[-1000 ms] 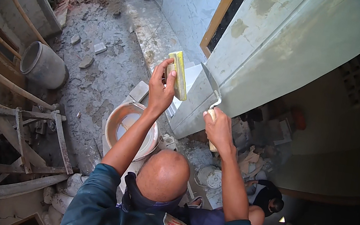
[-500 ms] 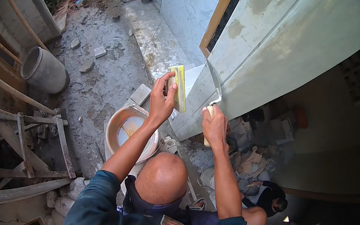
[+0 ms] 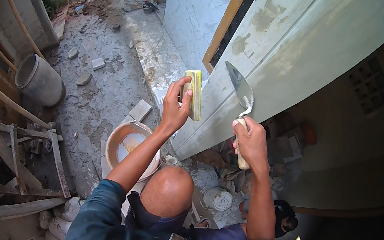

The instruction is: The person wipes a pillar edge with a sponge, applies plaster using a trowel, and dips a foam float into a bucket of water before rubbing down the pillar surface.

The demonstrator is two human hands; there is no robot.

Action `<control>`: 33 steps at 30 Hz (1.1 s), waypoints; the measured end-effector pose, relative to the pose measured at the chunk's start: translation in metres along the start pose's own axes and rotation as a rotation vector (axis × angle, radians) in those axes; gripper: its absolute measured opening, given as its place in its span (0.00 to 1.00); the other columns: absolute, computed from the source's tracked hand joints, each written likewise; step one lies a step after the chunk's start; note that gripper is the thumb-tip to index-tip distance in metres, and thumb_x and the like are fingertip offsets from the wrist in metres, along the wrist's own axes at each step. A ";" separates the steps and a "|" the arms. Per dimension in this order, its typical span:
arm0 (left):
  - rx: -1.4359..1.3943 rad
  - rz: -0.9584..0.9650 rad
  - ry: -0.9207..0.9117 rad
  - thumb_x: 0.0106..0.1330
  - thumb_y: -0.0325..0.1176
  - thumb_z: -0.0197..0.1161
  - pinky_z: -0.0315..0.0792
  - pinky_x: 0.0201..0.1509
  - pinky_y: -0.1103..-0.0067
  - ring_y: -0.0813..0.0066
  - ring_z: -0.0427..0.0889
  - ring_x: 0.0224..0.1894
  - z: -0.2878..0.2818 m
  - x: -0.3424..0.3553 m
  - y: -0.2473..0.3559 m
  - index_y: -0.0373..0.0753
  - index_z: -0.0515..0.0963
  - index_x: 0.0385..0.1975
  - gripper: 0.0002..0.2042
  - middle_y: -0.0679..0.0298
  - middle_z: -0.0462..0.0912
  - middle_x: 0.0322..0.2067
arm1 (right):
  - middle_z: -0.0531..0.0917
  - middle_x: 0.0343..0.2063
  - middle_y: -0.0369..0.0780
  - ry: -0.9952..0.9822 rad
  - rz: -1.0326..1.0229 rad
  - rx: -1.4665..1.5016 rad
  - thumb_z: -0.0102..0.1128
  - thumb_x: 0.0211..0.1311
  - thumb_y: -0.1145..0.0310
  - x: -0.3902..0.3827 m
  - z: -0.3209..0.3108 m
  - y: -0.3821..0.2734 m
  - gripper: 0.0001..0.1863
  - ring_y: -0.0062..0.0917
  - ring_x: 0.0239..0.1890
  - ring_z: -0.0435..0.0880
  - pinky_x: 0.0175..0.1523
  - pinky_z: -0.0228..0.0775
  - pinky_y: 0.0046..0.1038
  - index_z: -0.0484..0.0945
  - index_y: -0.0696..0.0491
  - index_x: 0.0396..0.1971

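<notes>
My left hand point(image 3: 176, 105) grips a narrow flat float point(image 3: 195, 96) with yellow edges, held upright in front of a pale plastered pillar point(image 3: 285, 49). To its right, my right hand point(image 3: 251, 143) is closed round the wooden handle of a pointed metal trowel point(image 3: 236, 81). The blade points up and left over the pillar face, with pale paste by its bent neck; I cannot tell whether it touches the plaster. A bucket point(image 3: 119, 136) with whitish liquid stands below my left forearm.
A large grey tub point(image 3: 41, 82) and a battered wooden trestle point(image 3: 19, 152) stand left along a rough muddy path with stones. Marble-look tiled walls point(image 3: 187, 12) rise ahead. Lower right are a white pail point(image 3: 217, 199), rubble and a crouching person point(image 3: 282, 219).
My right hand has moved right with the trowel, its blade now further from the float and turned to show more of its face. My left hand has shifted only slightly.
</notes>
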State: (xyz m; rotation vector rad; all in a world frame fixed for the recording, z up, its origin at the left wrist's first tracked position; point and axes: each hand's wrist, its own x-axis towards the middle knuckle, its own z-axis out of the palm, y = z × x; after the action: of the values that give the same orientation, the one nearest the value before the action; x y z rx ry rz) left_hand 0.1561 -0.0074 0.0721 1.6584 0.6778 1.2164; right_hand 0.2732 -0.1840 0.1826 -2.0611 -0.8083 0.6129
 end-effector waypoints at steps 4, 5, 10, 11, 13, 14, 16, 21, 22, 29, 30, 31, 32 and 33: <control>0.030 0.066 0.032 0.70 0.29 0.55 0.74 0.43 0.76 0.71 0.77 0.42 0.003 0.017 0.013 0.38 0.73 0.57 0.16 0.57 0.76 0.45 | 0.76 0.18 0.36 0.097 -0.175 0.083 0.55 0.65 0.65 -0.003 -0.021 -0.081 0.14 0.17 0.14 0.75 0.17 0.68 0.23 0.72 0.60 0.24; 0.031 0.073 0.035 0.70 0.29 0.55 0.74 0.43 0.76 0.71 0.77 0.42 0.007 0.027 0.021 0.38 0.73 0.57 0.16 0.57 0.76 0.45 | 0.76 0.19 0.36 0.156 -0.251 0.125 0.55 0.66 0.65 -0.004 -0.026 -0.096 0.13 0.16 0.14 0.74 0.18 0.67 0.22 0.74 0.60 0.28; -0.019 0.460 0.099 0.66 0.25 0.58 0.72 0.40 0.73 0.66 0.77 0.38 0.039 0.098 0.097 0.37 0.72 0.56 0.18 0.56 0.75 0.39 | 0.78 0.26 0.37 0.273 -0.388 0.367 0.57 0.68 0.64 -0.041 -0.061 -0.101 0.18 0.14 0.17 0.73 0.19 0.65 0.18 0.75 0.63 0.49; -0.027 0.600 0.128 0.65 0.23 0.58 0.73 0.40 0.70 0.60 0.77 0.37 0.045 0.116 0.115 0.36 0.72 0.55 0.17 0.54 0.74 0.38 | 0.79 0.27 0.37 0.260 -0.397 0.373 0.57 0.68 0.64 -0.053 -0.065 -0.093 0.21 0.14 0.17 0.73 0.19 0.65 0.18 0.73 0.64 0.54; -0.020 0.760 0.181 0.63 0.21 0.58 0.73 0.41 0.66 0.54 0.76 0.36 0.061 0.133 0.127 0.35 0.73 0.53 0.17 0.52 0.74 0.37 | 0.78 0.27 0.37 0.266 -0.370 0.390 0.57 0.68 0.66 -0.073 -0.068 -0.078 0.22 0.14 0.17 0.74 0.19 0.65 0.18 0.72 0.66 0.54; 0.006 0.747 0.209 0.62 0.20 0.58 0.73 0.40 0.67 0.56 0.77 0.36 0.072 0.135 0.122 0.36 0.73 0.52 0.17 0.52 0.74 0.36 | 0.78 0.26 0.38 0.267 -0.365 0.396 0.57 0.67 0.66 -0.083 -0.068 -0.071 0.22 0.15 0.17 0.74 0.19 0.65 0.18 0.72 0.66 0.55; 0.030 0.666 0.258 0.60 0.19 0.58 0.73 0.39 0.68 0.58 0.77 0.35 0.083 0.119 0.092 0.35 0.74 0.50 0.17 0.52 0.74 0.33 | 0.78 0.27 0.38 0.260 -0.351 0.412 0.57 0.67 0.66 -0.099 -0.072 -0.056 0.23 0.15 0.17 0.74 0.19 0.65 0.19 0.72 0.67 0.55; 0.157 0.118 -0.183 0.61 0.24 0.58 0.72 0.46 0.62 0.46 0.78 0.41 0.063 -0.011 -0.112 0.36 0.76 0.49 0.15 0.48 0.76 0.37 | 0.78 0.26 0.37 0.115 -0.261 0.348 0.58 0.67 0.66 -0.091 -0.052 -0.049 0.21 0.14 0.18 0.74 0.20 0.66 0.18 0.74 0.66 0.53; 0.218 0.074 -0.245 0.62 0.26 0.57 0.72 0.46 0.64 0.46 0.77 0.41 0.057 -0.020 -0.114 0.38 0.76 0.49 0.15 0.48 0.75 0.37 | 0.78 0.24 0.36 0.074 -0.226 0.303 0.57 0.67 0.67 -0.081 -0.044 -0.049 0.17 0.13 0.18 0.74 0.20 0.66 0.19 0.75 0.64 0.48; 0.151 0.113 -0.183 0.63 0.25 0.58 0.72 0.48 0.64 0.49 0.78 0.42 0.027 -0.019 -0.054 0.36 0.75 0.50 0.15 0.49 0.77 0.40 | 0.74 0.16 0.37 -0.081 -0.156 -0.198 0.55 0.65 0.65 0.009 -0.015 -0.046 0.14 0.19 0.15 0.76 0.20 0.69 0.24 0.74 0.62 0.28; 0.147 0.194 -0.136 0.63 0.25 0.58 0.72 0.47 0.65 0.51 0.78 0.42 0.024 -0.017 -0.055 0.35 0.75 0.51 0.15 0.50 0.77 0.40 | 0.74 0.15 0.37 -0.046 -0.164 -0.153 0.55 0.65 0.65 0.014 -0.018 -0.061 0.14 0.20 0.15 0.76 0.19 0.69 0.25 0.73 0.62 0.27; 0.152 0.197 -0.132 0.63 0.25 0.58 0.72 0.47 0.65 0.51 0.78 0.42 0.019 -0.013 -0.052 0.35 0.75 0.51 0.15 0.50 0.77 0.40 | 0.74 0.15 0.38 -0.016 -0.174 -0.109 0.54 0.65 0.64 0.019 -0.020 -0.076 0.15 0.21 0.15 0.76 0.19 0.69 0.26 0.73 0.62 0.26; 0.137 0.223 -0.117 0.63 0.25 0.58 0.72 0.47 0.66 0.52 0.78 0.42 0.018 -0.006 -0.041 0.35 0.75 0.51 0.15 0.50 0.78 0.41 | 0.75 0.16 0.38 0.042 -0.219 -0.056 0.54 0.66 0.64 0.022 -0.027 -0.094 0.15 0.20 0.15 0.76 0.19 0.68 0.26 0.73 0.62 0.26; 0.123 0.241 -0.107 0.63 0.25 0.58 0.72 0.46 0.67 0.53 0.79 0.43 0.017 -0.004 -0.030 0.35 0.75 0.51 0.15 0.51 0.78 0.41 | 0.75 0.17 0.38 0.096 -0.255 -0.004 0.54 0.66 0.64 0.020 -0.032 -0.109 0.15 0.19 0.15 0.76 0.18 0.68 0.25 0.73 0.62 0.26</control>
State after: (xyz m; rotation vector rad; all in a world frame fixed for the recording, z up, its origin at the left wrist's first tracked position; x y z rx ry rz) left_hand 0.1732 -0.0050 0.0420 1.9365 0.5061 1.2633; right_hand 0.2721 -0.1362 0.2879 -1.9340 -0.9959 0.3688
